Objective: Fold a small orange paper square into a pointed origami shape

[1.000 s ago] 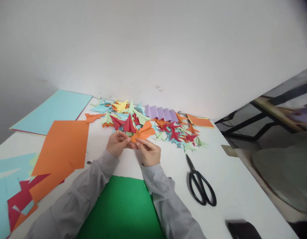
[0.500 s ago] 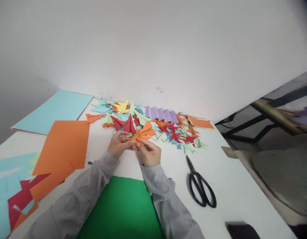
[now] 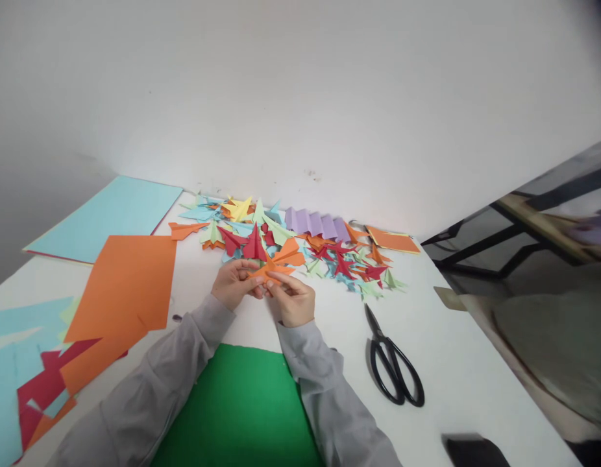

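Between my two hands is a small folded orange paper piece (image 3: 271, 269), pinched at its near edge. My left hand (image 3: 233, 284) grips its left side with thumb and fingers. The fingertips of my right hand (image 3: 293, 299) close on its right side, almost touching the left thumb. Just behind the hands lie folded paper planes, among them a red one (image 3: 254, 245) and an orange one (image 3: 288, 253). My fingers cover the lower part of the held piece.
Black-handled scissors (image 3: 392, 363) lie at the right. A green sheet (image 3: 237, 408) is under my forearms. Orange sheets (image 3: 125, 279) and a light blue stack (image 3: 106, 217) lie left. A purple pleated paper (image 3: 315, 224) and small paper stars (image 3: 344, 264) are by the wall.
My hands stay in nearly the same place on the orange paper piece. The left fingers have shifted slightly; everything else lies as before.
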The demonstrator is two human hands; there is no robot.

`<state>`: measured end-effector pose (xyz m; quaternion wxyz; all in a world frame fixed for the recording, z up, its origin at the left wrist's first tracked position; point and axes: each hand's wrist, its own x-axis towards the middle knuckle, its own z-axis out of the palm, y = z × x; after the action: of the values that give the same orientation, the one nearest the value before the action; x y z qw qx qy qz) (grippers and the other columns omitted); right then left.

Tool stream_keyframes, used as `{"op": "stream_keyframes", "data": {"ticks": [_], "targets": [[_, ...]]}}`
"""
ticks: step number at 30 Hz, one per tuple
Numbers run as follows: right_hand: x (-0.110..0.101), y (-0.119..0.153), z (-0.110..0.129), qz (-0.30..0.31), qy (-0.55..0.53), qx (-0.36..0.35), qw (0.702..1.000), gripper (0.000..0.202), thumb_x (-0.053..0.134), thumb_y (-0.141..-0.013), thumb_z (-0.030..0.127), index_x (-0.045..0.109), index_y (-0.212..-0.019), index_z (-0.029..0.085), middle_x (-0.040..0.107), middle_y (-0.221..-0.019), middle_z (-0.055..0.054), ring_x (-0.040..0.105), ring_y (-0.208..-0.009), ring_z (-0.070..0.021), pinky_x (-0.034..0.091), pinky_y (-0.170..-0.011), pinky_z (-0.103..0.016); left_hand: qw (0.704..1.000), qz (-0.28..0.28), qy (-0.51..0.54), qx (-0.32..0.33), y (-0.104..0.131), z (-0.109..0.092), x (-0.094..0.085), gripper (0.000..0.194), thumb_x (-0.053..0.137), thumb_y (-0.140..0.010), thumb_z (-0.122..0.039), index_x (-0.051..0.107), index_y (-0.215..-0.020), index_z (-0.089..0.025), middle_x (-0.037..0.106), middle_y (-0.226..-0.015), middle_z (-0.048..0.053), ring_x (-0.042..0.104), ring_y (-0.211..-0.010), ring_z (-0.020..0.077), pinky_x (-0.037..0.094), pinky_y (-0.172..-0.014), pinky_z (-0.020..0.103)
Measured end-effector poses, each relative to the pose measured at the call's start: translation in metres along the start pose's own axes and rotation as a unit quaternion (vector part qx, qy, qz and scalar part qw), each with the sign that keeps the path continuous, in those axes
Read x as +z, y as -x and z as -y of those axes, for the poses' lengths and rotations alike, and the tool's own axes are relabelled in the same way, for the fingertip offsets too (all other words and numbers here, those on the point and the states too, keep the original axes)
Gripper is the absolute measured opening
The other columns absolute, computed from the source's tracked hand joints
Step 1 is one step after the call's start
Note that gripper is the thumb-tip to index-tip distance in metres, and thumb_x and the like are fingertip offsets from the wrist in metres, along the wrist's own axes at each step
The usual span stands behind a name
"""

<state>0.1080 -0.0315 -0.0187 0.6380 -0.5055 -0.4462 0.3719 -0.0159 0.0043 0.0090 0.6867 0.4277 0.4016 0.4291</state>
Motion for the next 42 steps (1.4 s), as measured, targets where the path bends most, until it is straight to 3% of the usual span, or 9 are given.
{"op": "stream_keyframes", "data": {"ticks": [11, 15, 17, 22, 29, 34, 42], "targets": [[-0.002, -0.001, 0.001, 0.006, 0.023, 0.009, 1.0, 0.019, 0.066, -0.065, 0.025, 0.07, -0.082, 0.019, 0.059, -0.044, 0.002, 0.058, -0.045, -0.0138, 0.046, -0.046, -0.025, 0.997, -0.003, 0.061, -0.036, 0.0, 0.0, -0.002, 0.044, 0.068, -0.063, -0.029, 0.052, -0.098, -0.008, 0.066, -0.053, 0.006, 0.063, -0.048, 0.0188, 0.053, -0.052, 0.033], [-0.001, -0.002, 0.0, -0.01, 0.007, 0.015, 1.0, 0.019, 0.067, -0.063, 0.024, 0.071, -0.081, 0.018, 0.06, -0.044, 0.002, 0.059, -0.045, -0.0141, 0.047, -0.047, -0.025, 0.994, -0.014, 0.099, -0.047, 0.001, -0.002, -0.001, 0.045, 0.062, -0.068, -0.038, 0.049, -0.1, -0.01, 0.066, -0.055, 0.007, 0.062, -0.046, 0.0196, 0.052, -0.048, 0.033], [-0.001, -0.002, -0.001, -0.017, -0.002, 0.018, 1.0, 0.018, 0.067, -0.063, 0.024, 0.071, -0.08, 0.019, 0.06, -0.044, 0.002, 0.059, -0.045, -0.0142, 0.047, -0.047, -0.025, 0.994, -0.012, 0.103, -0.039, 0.002, -0.003, 0.0, 0.047, 0.064, -0.065, -0.04, 0.049, -0.098, -0.01, 0.065, -0.054, 0.006, 0.062, -0.046, 0.0193, 0.052, -0.048, 0.033], [0.0, -0.001, -0.001, -0.005, -0.012, 0.025, 1.0, 0.02, 0.068, -0.062, 0.026, 0.071, -0.08, 0.018, 0.058, -0.043, 0.003, 0.058, -0.044, -0.0139, 0.047, -0.046, -0.026, 0.999, -0.016, 0.034, 0.013, 0.003, -0.003, 0.004, 0.056, 0.079, -0.043, -0.022, 0.052, -0.091, -0.01, 0.061, -0.049, -0.002, 0.058, -0.042, 0.0136, 0.051, -0.048, 0.028], [0.002, -0.001, 0.006, 0.014, -0.095, 0.063, 0.993, 0.018, 0.064, -0.066, 0.029, 0.07, -0.079, 0.018, 0.065, -0.054, -0.002, 0.059, -0.049, -0.0152, 0.048, -0.05, -0.029, 0.999, -0.033, 0.008, 0.034, 0.002, -0.002, 0.004, 0.05, 0.075, -0.046, -0.02, 0.052, -0.089, -0.009, 0.059, -0.047, -0.004, 0.056, -0.04, 0.0119, 0.049, -0.045, 0.025], [0.001, 0.0, 0.007, 0.023, -0.046, 0.03, 0.998, 0.018, 0.064, -0.063, 0.023, 0.069, -0.081, 0.019, 0.061, -0.048, 0.001, 0.055, -0.043, -0.0125, 0.046, -0.047, -0.026, 0.999, -0.039, 0.006, 0.029, 0.001, -0.002, 0.003, 0.047, 0.074, -0.046, -0.018, 0.053, -0.088, -0.009, 0.057, -0.045, -0.005, 0.054, -0.038, 0.0103, 0.048, -0.044, 0.025], [0.002, 0.001, -0.004, 0.014, -0.01, 0.021, 1.0, 0.018, 0.061, -0.062, 0.022, 0.069, -0.078, 0.018, 0.059, -0.044, 0.002, 0.055, -0.041, -0.012, 0.046, -0.044, -0.024, 1.0, 0.009, 0.021, -0.007, 0.0, 0.002, 0.0, 0.049, 0.079, -0.042, -0.022, 0.055, -0.082, -0.01, 0.061, -0.046, -0.001, 0.055, -0.038, 0.0112, 0.049, -0.045, 0.026]]}}
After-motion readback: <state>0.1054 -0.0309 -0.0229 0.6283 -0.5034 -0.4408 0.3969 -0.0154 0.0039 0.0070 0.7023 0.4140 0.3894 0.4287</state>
